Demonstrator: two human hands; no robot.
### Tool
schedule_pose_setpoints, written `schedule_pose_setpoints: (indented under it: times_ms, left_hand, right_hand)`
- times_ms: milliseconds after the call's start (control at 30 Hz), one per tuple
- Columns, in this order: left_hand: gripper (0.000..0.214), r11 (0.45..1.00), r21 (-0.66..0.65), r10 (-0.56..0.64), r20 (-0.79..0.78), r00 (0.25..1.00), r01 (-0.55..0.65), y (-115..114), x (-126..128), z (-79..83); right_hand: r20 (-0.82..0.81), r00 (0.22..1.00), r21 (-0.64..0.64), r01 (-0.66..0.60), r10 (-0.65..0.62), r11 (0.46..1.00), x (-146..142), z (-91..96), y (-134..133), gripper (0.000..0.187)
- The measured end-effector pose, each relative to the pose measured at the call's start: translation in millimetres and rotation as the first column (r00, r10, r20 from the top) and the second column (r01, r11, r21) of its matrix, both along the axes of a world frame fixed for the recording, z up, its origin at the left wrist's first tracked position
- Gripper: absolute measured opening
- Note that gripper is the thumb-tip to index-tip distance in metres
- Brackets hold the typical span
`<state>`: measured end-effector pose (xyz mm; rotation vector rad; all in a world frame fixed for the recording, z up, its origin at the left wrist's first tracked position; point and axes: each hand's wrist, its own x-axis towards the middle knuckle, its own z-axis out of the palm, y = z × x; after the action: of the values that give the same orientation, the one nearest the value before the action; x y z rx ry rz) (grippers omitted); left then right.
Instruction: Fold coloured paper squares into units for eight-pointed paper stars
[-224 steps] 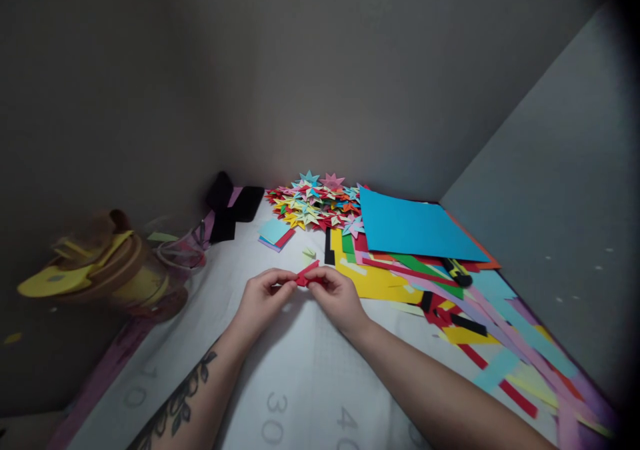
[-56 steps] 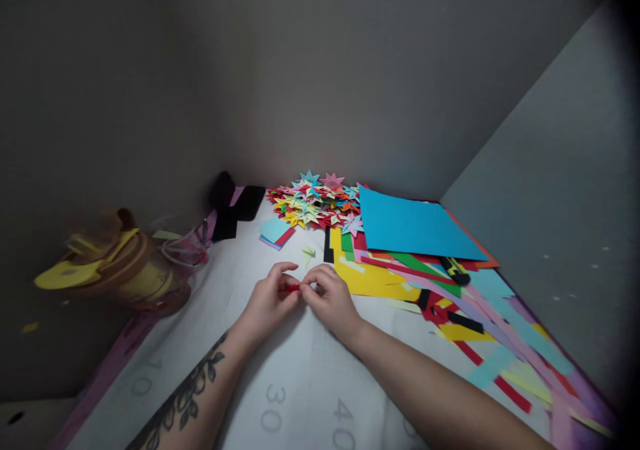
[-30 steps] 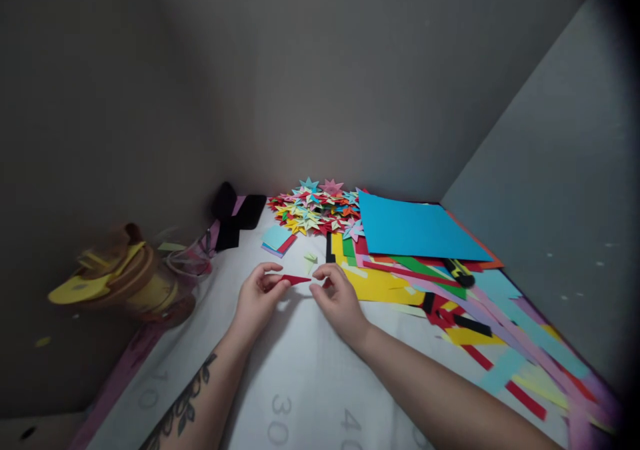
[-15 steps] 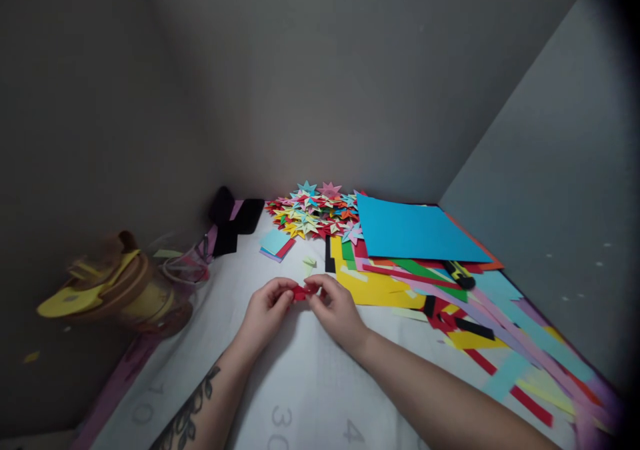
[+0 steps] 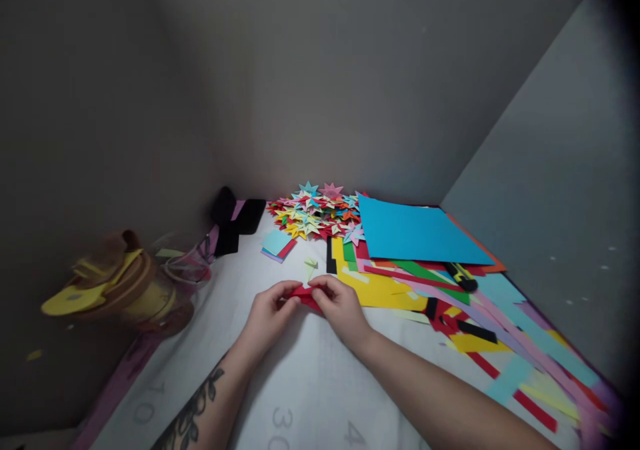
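Note:
Between my two hands is a small red piece of paper [image 5: 306, 296], partly covered by the fingers. My left hand [image 5: 274, 310] pinches its left side between thumb and fingers. The right side is pinched by my right hand [image 5: 340, 307], whose fingertips come close to the left ones. Just beyond the hands lies a small pale yellow-green folded paper [image 5: 311, 263] on the white sheet. A little stack of coloured paper squares [image 5: 277, 244], light blue on top, sits farther off to the left.
A heap of folded paper stars [image 5: 310, 217] is against the wall. To its right, a blue sheet [image 5: 425, 233] tops other coloured papers, with a yellow-black cutter [image 5: 463, 277] and loose strips [image 5: 535, 410]. A jar [image 5: 150, 297] stands at left, near black items [image 5: 250, 217].
The red paper now shows a wider, flatter face between the fingers. My right hand's fingers have shifted slightly on it; both hands stay in nearly the same place.

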<state>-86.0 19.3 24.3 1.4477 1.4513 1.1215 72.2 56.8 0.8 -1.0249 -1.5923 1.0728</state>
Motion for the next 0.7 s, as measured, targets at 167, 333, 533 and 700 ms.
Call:
schedule_pose_setpoints:
  times_ms: [167, 333, 533, 700]
  left_hand:
    - [0.015, 0.996, 0.092, -0.001, -0.101, 0.995, 0.011, -3.2, -0.3, -3.8]
    - [0.012, 0.997, 0.072, 0.018, -0.147, 0.989, -0.007, -2.7, 0.8, -3.3]
    - [0.014, 0.985, 0.032, 0.172, -0.035, 0.985, -0.171, 0.6, 3.9, -2.8]
    - [0.015, 0.976, -0.002, 0.219, 0.057, 0.974, -0.22, 1.6, 6.2, -6.4]
  right_hand:
    - [-0.003, 1.0, -0.029, -0.02, 0.02, 0.999, -1.1, 3.5, -0.8, 0.011]
    - [-0.035, 0.998, -0.05, -0.059, 0.057, 0.997, -2.0, 1.0, -1.2, 0.009]
    - [-0.282, 0.956, -0.118, -0.115, 0.078, 0.986, -3.5, -6.0, 2.4, 0.016]
    - [-0.226, 0.965, -0.068, -0.152, 0.133, 0.986, -3.5, -2.1, 3.4, 0.02]
